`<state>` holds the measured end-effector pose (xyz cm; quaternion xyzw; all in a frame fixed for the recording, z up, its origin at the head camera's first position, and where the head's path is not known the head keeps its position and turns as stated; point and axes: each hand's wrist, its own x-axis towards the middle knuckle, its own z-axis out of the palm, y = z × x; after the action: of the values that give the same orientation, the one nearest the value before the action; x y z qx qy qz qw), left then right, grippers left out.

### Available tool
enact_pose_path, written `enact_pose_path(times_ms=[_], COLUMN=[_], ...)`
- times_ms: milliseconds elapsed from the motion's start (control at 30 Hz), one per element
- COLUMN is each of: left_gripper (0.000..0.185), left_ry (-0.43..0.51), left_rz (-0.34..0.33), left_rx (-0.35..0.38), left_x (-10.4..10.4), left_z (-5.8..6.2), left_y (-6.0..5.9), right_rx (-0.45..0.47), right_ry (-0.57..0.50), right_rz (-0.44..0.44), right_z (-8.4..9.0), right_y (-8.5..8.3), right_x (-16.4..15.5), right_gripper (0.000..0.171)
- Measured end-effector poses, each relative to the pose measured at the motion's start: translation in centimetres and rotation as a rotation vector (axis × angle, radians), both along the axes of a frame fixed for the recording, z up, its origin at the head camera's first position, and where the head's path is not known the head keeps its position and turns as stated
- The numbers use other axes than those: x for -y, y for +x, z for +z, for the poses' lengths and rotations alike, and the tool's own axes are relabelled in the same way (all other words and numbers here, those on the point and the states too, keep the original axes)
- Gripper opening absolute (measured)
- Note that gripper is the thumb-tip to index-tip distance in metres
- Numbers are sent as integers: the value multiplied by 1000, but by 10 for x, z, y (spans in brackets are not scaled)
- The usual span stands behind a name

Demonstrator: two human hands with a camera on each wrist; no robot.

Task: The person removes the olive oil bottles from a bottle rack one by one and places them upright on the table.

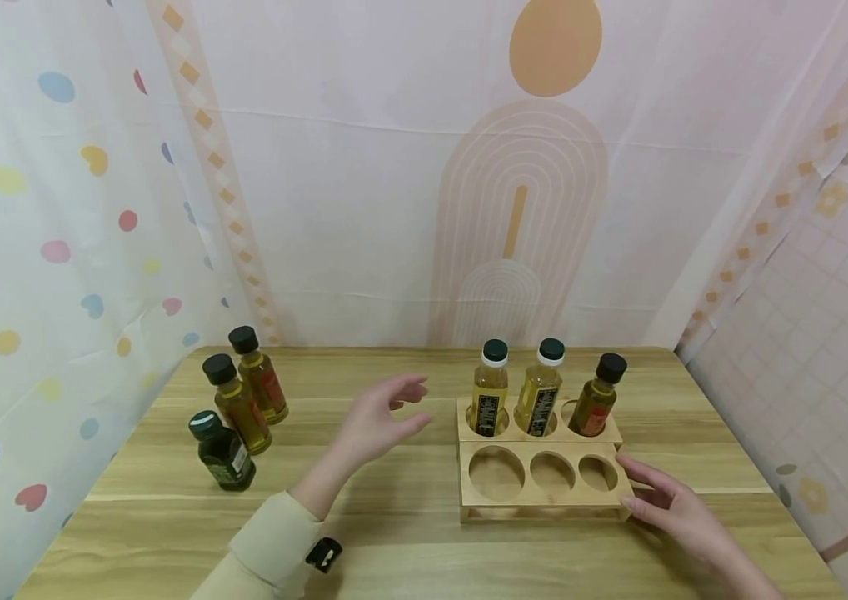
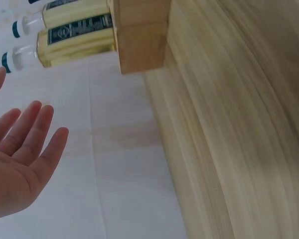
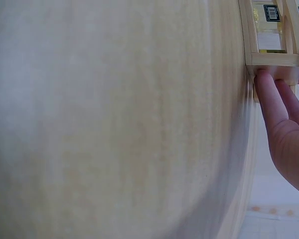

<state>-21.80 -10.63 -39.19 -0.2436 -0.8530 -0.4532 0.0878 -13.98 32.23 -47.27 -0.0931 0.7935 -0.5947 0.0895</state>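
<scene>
- The wooden rack (image 1: 529, 447) stands on the right part of the table (image 1: 394, 554). The right hand (image 1: 682, 512) grips its right end, thumb at the front corner.
- The left hand (image 1: 382, 417) hovers left of the rack, fingers apart, holding nothing.
- The rack looks stiff and light in itself, but its load probably makes it heavier at the back; both ends seem the best places to hold.
- Its back row carries 2 pale bottles (image 1: 490, 392) (image 1: 541, 392) and 1 black-capped bottle (image 1: 593, 404), likely smooth, perhaps breakable, and liable to tip if the rack tilts.
- Well apart on the left, 2 amber bottles (image 1: 244, 414) (image 1: 263, 382) and 1 squat dark bottle (image 1: 226, 452) crowd together, leaving little finger room.
</scene>
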Motion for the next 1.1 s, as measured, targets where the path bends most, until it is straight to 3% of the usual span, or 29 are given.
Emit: enact_pose_path(times_ms=[500,800,1100], left_gripper=[59,60,57], left_ry=[41,109,164], left_rz=[-64,-55,-29], left_rx=[-11,87,127], left_x=[-50,-65,-77], left_z=[10,11,10], left_y=[-19,-30,-41], right_rx=[-4,-15,-52], right_ry=[-3,9,13], right_rz=[8,0,4], right_z=[-1,-1,-1], right_y=[0,0,1], right_x=[-1,-1,0], right_gripper=[63,63,61])
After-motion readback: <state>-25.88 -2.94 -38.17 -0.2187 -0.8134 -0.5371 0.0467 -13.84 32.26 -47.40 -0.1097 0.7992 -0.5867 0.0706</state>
